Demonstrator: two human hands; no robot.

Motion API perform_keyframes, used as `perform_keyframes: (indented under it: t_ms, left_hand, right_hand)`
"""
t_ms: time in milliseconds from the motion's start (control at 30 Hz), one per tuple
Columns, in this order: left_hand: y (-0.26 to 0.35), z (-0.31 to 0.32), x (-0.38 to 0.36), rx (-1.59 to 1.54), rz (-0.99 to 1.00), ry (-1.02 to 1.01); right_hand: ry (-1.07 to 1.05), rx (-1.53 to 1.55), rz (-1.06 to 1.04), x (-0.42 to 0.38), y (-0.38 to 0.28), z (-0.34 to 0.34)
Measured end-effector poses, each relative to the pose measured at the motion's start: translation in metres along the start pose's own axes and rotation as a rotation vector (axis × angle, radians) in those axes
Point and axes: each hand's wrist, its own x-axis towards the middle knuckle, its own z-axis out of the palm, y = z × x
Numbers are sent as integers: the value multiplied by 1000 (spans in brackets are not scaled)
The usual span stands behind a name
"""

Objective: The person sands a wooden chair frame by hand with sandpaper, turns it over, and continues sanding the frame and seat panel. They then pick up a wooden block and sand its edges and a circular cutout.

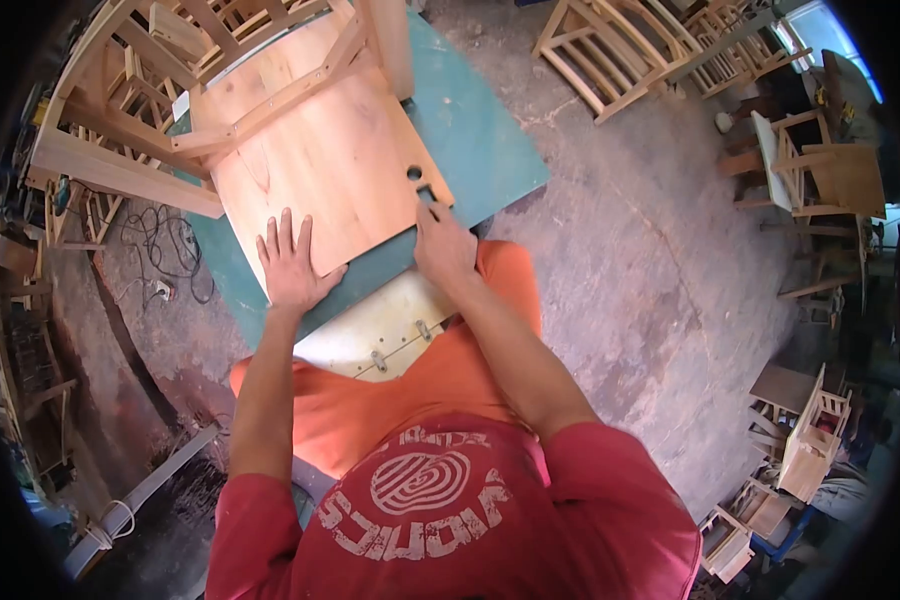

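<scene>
Resting with fingers spread, the left hand lies open and released on the near left part of a wooden panel; the right hand is at the panel's near right corner, its fingers partly curled beside a small dark piece; whether it grasps that piece, I cannot tell. A round dark spot shows just beyond the piece; the panel lies on the green worktop, whose right corner sticks out past it. A wooden frame crosses over the panel's far left part; a pale board with metal hinges shows below the worktop's near edge.
</scene>
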Motion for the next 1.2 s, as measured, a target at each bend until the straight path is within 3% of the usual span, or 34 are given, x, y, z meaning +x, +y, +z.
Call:
perform_keyframes:
  t_ms: [133,233,467,533,667,767,1200]
  left_hand:
    - [0,1,-2,-1,20,24]
    - [0,-3,0,-22,0,-9]
    - [-1,1,-7,-3,22,18]
    - [2,2,7,10,5,12]
    - [-1,5,-4,1,29,28]
    - [1,-2,-3,-2,6,14]
    - [-1,0,-3,-36,12,50]
  right_hand:
    - [-13,-21,12,26,2,13]
    - [45,10,0,-8,5,13]
    - [70,25,-17,0,2,11]
    - [-35,13,-14,-12,7,2]
    - [-28,23,-2,6,5,17]
    - [80,28,-59,-4,8,6]
    - [-135,63,102,2,-8,-3]
